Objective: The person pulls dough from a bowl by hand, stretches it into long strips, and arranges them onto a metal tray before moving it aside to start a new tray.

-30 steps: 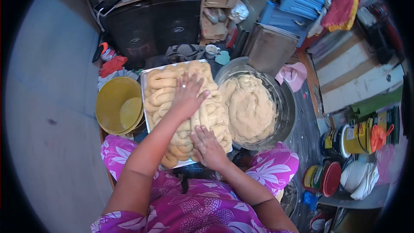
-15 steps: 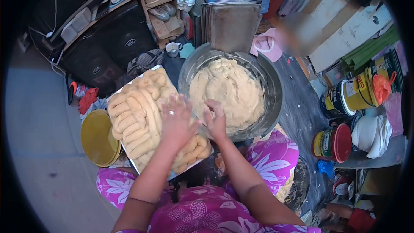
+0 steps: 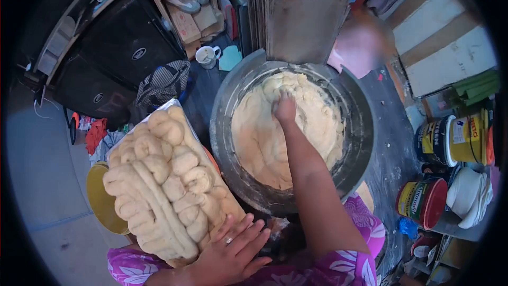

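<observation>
My right hand (image 3: 285,107) reaches into a large grey tub (image 3: 360,143), fingers curled into the far part of a big mass of pale dough (image 3: 264,143); its fingertips are partly hidden. My left hand (image 3: 238,247), a ring on one finger, is spread flat with its palm down at the near right corner of a tray (image 3: 174,104). Shaped dough pieces (image 3: 185,185), coiled and in long strips, cover that tray to the left of the tub. Nothing is held in the left hand.
Stacked dark baking trays (image 3: 304,21) stand behind the tub. A white mug (image 3: 207,56) sits at back left, near black speakers (image 3: 132,53). A yellow bucket (image 3: 103,201) is by the tray; a red-lidded bucket (image 3: 423,203) stands right. Behind the tub at right is a blurred person in pink (image 3: 354,53).
My right hand has moved from the tub's near left rim to the dough's far part. My left hand has come from the tray's right side down toward my lap. The view has shifted.
</observation>
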Action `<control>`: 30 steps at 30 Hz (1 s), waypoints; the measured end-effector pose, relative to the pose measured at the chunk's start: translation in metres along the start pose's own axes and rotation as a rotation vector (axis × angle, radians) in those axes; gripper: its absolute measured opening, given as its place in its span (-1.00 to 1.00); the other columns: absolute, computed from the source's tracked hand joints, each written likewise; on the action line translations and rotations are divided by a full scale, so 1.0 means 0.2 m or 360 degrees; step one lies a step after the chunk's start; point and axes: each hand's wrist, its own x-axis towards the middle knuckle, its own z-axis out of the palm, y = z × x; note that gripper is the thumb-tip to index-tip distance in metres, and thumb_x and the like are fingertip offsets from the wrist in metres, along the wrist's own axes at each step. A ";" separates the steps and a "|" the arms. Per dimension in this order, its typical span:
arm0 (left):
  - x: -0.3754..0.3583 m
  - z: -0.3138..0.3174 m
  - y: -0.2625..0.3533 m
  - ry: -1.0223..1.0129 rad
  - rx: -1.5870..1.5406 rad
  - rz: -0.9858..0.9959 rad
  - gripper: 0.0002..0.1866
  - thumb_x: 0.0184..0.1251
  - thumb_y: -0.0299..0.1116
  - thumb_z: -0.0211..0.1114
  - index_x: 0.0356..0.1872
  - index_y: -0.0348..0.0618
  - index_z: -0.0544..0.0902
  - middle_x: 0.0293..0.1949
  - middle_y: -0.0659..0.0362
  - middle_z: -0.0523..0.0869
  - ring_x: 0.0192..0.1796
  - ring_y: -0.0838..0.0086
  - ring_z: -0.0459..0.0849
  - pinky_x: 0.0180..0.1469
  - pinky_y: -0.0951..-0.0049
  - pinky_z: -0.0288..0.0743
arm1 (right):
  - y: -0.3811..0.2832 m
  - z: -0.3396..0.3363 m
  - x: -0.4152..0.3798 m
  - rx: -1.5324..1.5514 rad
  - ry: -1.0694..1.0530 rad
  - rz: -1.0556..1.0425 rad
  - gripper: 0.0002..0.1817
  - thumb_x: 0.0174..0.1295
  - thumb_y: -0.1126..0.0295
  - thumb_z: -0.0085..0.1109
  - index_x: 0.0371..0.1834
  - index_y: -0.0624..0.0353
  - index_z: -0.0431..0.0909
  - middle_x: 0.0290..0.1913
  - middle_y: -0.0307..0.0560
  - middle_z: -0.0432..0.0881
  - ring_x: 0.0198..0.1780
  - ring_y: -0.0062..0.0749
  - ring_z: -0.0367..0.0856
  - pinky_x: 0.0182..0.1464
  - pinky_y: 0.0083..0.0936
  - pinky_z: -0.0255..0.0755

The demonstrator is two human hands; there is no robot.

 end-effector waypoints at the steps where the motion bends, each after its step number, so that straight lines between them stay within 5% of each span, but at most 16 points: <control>1: 0.01 -0.01 -0.02 -0.0032 -0.0008 -0.0023 -0.43 0.09 -0.05 0.32 0.05 -0.22 0.50 0.11 0.03 0.49 0.26 0.17 0.38 0.35 -0.02 -0.01 | -0.04 0.03 0.05 -0.0011 -0.0047 0.0060 -0.47 0.04 0.24 0.15 0.12 0.16 0.40 0.08 0.15 0.42 0.19 0.03 0.31 0.21 -0.07 0.18; 4: 0.02 -0.01 -0.09 0.0065 -0.0133 -0.0049 -0.48 0.06 -0.10 0.36 -0.02 -0.23 0.54 0.01 0.05 0.57 0.21 0.19 0.44 0.37 0.05 -0.01 | -0.03 0.20 0.10 -0.0536 -0.0215 0.0056 -0.48 0.11 0.11 0.10 0.10 0.15 0.44 0.22 0.12 0.34 0.33 -0.03 0.18 0.32 0.10 -0.08; 7: 0.03 -0.01 -0.13 0.0044 -0.0063 -0.0152 -0.49 0.06 -0.12 0.36 -0.01 -0.24 0.53 0.00 0.05 0.57 0.20 0.19 0.45 0.38 0.09 -0.03 | 0.06 0.28 0.17 -0.0274 -0.0230 0.0092 -0.47 0.14 0.03 0.06 0.09 0.15 0.47 0.28 0.12 0.30 0.40 -0.11 0.06 0.34 0.22 -0.33; 8: 0.04 -0.01 -0.14 0.0053 -0.0059 -0.0157 -0.49 0.06 -0.12 0.36 -0.01 -0.24 0.53 0.00 0.05 0.57 0.20 0.19 0.45 0.38 0.09 -0.03 | 0.11 0.29 0.19 -0.0262 -0.0140 0.0059 -0.45 0.14 0.03 0.08 0.10 0.18 0.46 0.17 0.19 0.42 0.31 -0.06 0.25 0.32 0.07 -0.06; 9: 0.04 0.00 -0.15 0.0066 -0.0064 -0.0172 -0.49 0.07 -0.14 0.36 -0.01 -0.25 0.53 0.01 0.05 0.56 0.20 0.19 0.45 0.38 0.09 -0.03 | 0.11 0.24 0.21 -0.0259 -0.0133 0.0047 -0.45 0.14 0.03 0.08 0.10 0.18 0.46 0.17 0.19 0.42 0.31 -0.06 0.25 0.32 0.07 -0.06; 11: 0.05 0.00 -0.15 0.0093 -0.0049 -0.0188 -0.49 0.07 -0.15 0.36 -0.01 -0.26 0.53 0.01 0.04 0.56 0.21 0.18 0.45 0.38 0.09 -0.02 | 0.10 0.12 0.25 0.0284 -0.0267 0.0545 -0.45 0.15 0.06 0.09 0.08 0.27 0.45 0.02 0.29 0.51 0.12 0.10 0.45 0.15 -0.12 0.27; 12: 0.05 -0.01 -0.14 0.0098 -0.0095 -0.0195 -0.49 0.07 -0.16 0.36 0.00 -0.26 0.52 0.01 0.04 0.55 0.20 0.18 0.45 0.37 0.08 -0.01 | 0.18 0.22 0.26 0.0520 0.0142 0.0576 -0.49 0.21 0.16 0.08 0.07 0.37 0.41 -0.17 0.24 0.60 -0.16 0.04 0.60 -0.12 -0.29 0.45; 13: 0.05 -0.01 -0.13 0.0100 -0.0146 -0.0199 -0.49 0.07 -0.17 0.36 0.01 -0.27 0.52 0.02 0.04 0.55 0.20 0.17 0.45 0.37 0.08 -0.01 | 0.28 0.31 0.29 0.0530 0.0146 0.0560 -0.49 0.21 0.16 0.08 0.07 0.37 0.41 -0.17 0.24 0.60 -0.16 0.04 0.60 -0.12 -0.29 0.45; 16: 0.03 0.03 -0.13 0.0177 -0.0101 -0.0166 -0.48 0.07 -0.18 0.36 0.02 -0.27 0.51 0.02 0.04 0.55 0.19 0.18 0.46 0.36 0.08 0.01 | 0.41 0.32 0.34 0.1251 0.0424 0.0845 -0.55 0.32 0.30 0.00 0.13 0.44 0.28 -0.34 0.00 0.57 -0.53 -0.47 0.46 -0.52 -0.47 0.40; 19: 0.03 0.03 -0.11 0.0183 -0.0044 -0.0080 -0.48 0.09 -0.17 0.33 0.03 -0.26 0.50 0.02 0.05 0.54 0.19 0.19 0.46 0.36 0.11 0.04 | 0.22 -0.08 0.19 0.1968 0.0274 0.0964 -0.58 0.32 0.27 0.00 0.06 0.42 0.31 -0.31 0.02 0.57 -0.58 -0.50 0.44 -0.66 -0.46 0.32; 24: 0.11 -0.08 -0.04 0.0111 0.0184 0.0069 -0.50 0.14 -0.14 0.27 0.04 -0.25 0.50 0.00 0.05 0.55 0.14 0.20 0.48 0.30 0.13 0.17 | 0.24 -0.44 0.14 0.2408 0.0364 0.0839 -0.71 0.33 0.19 -0.05 -0.07 0.17 0.39 -0.25 -0.11 0.59 -0.33 -0.33 0.64 -0.34 -0.41 0.60; 28: 0.34 -0.19 -0.12 -0.0114 0.0227 0.0179 -0.52 0.16 -0.13 0.24 0.05 -0.21 0.51 -0.01 -0.01 0.57 0.09 0.18 0.52 0.19 0.20 0.32 | 0.20 -0.75 0.20 0.2361 0.0071 0.0491 -0.72 0.32 0.14 -0.03 -0.12 0.12 0.41 -0.27 -0.16 0.58 -0.32 -0.46 0.62 -0.34 -0.50 0.56; 30: 0.60 -0.28 -0.20 -0.0399 -0.0017 -0.0185 -0.51 0.20 -0.09 0.21 0.04 -0.23 0.51 0.00 -0.06 0.56 0.06 0.13 0.54 0.13 0.23 0.38 | 0.10 -0.91 0.18 0.2109 -0.0106 0.0456 -0.70 0.32 0.13 -0.02 -0.12 0.13 0.41 -0.30 -0.19 0.57 -0.35 -0.50 0.59 -0.36 -0.54 0.53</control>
